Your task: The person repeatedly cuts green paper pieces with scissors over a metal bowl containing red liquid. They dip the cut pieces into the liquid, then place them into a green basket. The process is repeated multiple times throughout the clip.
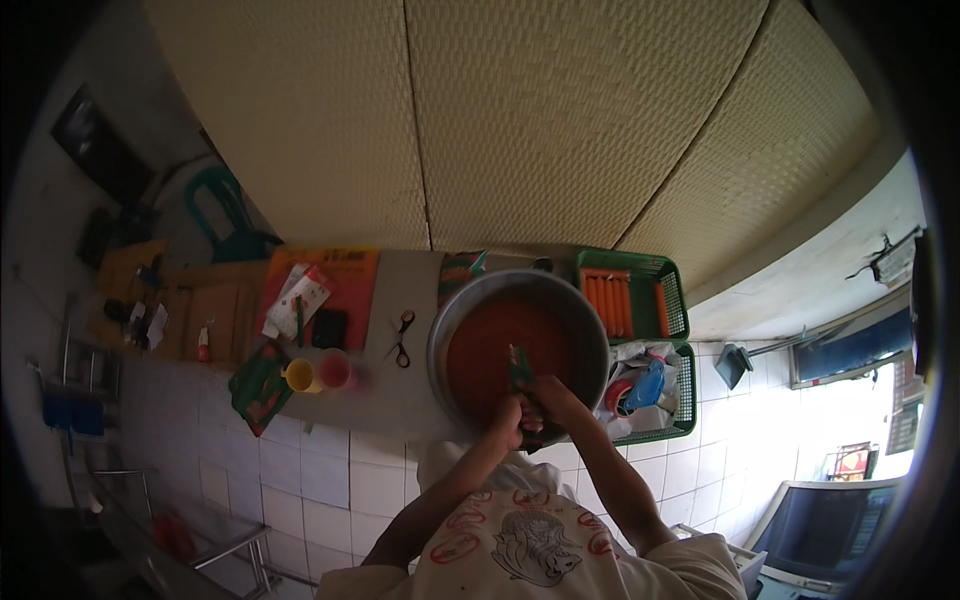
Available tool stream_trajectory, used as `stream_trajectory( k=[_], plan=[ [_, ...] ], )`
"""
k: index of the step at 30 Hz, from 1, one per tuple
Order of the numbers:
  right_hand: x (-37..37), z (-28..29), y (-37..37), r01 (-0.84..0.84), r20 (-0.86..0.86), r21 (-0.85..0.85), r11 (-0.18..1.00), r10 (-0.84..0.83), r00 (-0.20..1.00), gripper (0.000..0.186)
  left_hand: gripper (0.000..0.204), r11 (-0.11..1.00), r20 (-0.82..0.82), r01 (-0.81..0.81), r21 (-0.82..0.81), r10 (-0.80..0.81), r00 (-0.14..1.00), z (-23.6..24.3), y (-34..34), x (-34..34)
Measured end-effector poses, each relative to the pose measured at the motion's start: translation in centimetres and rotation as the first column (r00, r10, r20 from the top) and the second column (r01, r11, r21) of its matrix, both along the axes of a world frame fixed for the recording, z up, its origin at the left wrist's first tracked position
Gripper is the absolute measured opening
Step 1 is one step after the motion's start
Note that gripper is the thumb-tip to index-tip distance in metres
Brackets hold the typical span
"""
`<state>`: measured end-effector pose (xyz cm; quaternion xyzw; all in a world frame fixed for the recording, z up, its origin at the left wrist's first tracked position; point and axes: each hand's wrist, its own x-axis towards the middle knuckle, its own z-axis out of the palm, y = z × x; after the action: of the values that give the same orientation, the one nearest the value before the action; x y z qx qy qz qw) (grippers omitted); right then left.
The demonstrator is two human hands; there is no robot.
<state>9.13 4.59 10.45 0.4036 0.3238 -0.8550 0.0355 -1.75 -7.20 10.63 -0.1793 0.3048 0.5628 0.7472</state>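
Note:
A large round metal basin [437, 350] stands on the table in front of me, holding an orange-red powder or paste [480, 345]. Over its near rim my left hand [508, 420] and my right hand [548, 398] are closed close together. A narrow green packet [519, 366] with a pale tip sticks out from my right hand over the basin. Its lower part is hidden by my fingers. Something dark shows just below my hands, too small to name.
Right of the basin sit a green basket [683, 318] of long orange sticks and another green basket [688, 400] with plastic and a tape roll. Left are scissors [402, 338], a yellow cup [301, 376], a pink cup [338, 370] and a green packet [260, 388].

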Motion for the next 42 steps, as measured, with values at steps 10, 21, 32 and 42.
stream_trajectory(
  k=[10, 21, 32, 42],
  plan=[
    [-1.5, -12.4, 2.5, -0.246, 0.290, 0.572, 0.782, 0.088, 0.953, 0.017, 0.029, 0.997, -0.194, 0.052, -0.048, -0.060, 0.979, 0.3, 0.8, 0.2],
    [-2.2, -11.1, 5.0, 0.509, 0.111, -0.492, 0.706, -0.529, 0.841, 0.015, 0.029, 0.997, -0.207, 0.068, -0.045, -0.076, 0.975, 0.2, 1.6, 2.0],
    [-4.7, -8.7, 4.9, 0.489, 0.314, 0.083, 0.868, -0.489, 0.814, 0.023, 0.030, 0.993, -0.243, 0.105, -0.052, -0.114, 0.963, 0.2, 1.0, 2.3],
    [-3.0, -1.3, 2.0, 0.476, -0.042, -0.306, 0.824, -0.511, 0.859, 0.018, 0.025, 0.965, 0.386, -0.001, 0.264, -0.105, 0.917, -1.6, -0.7, -1.7]
  ],
)
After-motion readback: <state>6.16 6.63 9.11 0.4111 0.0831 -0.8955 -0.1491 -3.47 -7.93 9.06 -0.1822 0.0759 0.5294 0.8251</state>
